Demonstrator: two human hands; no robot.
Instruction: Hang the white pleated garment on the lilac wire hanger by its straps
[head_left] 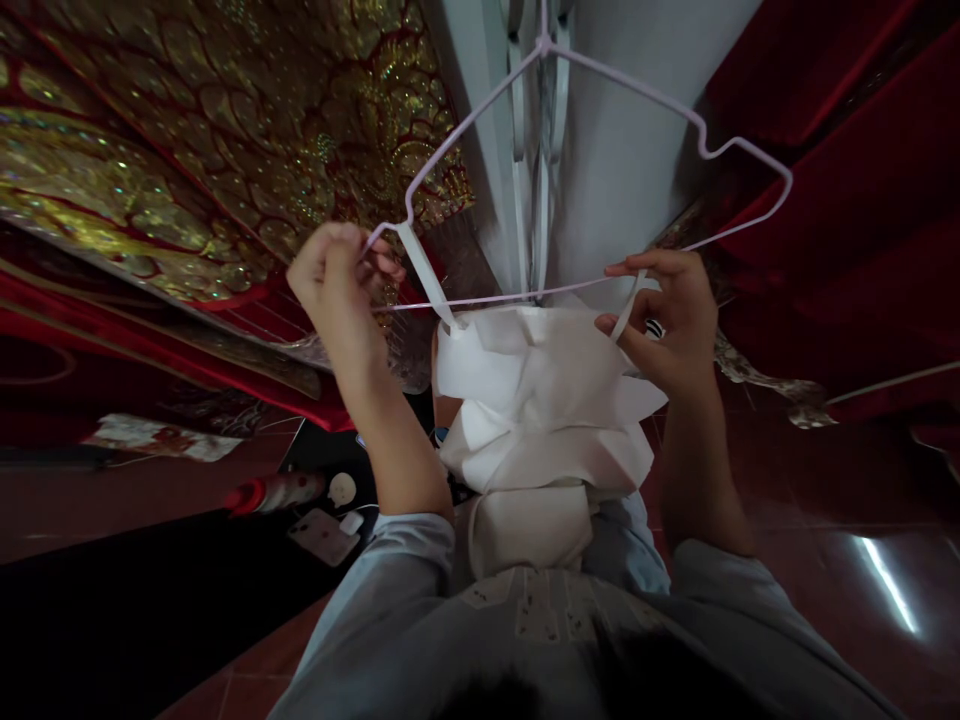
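Note:
A thin pale wire hanger [570, 170] hangs in front of me from a white rail. A white garment [540, 410] with layered ruffles dangles below it by two white straps. My left hand [337, 280] is closed on the hanger's left shoulder, where the left strap [427, 275] loops over the wire. My right hand [667, 315] pinches the right strap [626, 310] just under the hanger's bottom bar.
A red and gold sequinned costume [210, 150] hangs at the left, dark red velvet fabric [847, 200] at the right. A white pillar [622, 130] rises behind the hanger. Below lie a red-capped bottle [274, 492], small cards and a dark red tiled floor [825, 560].

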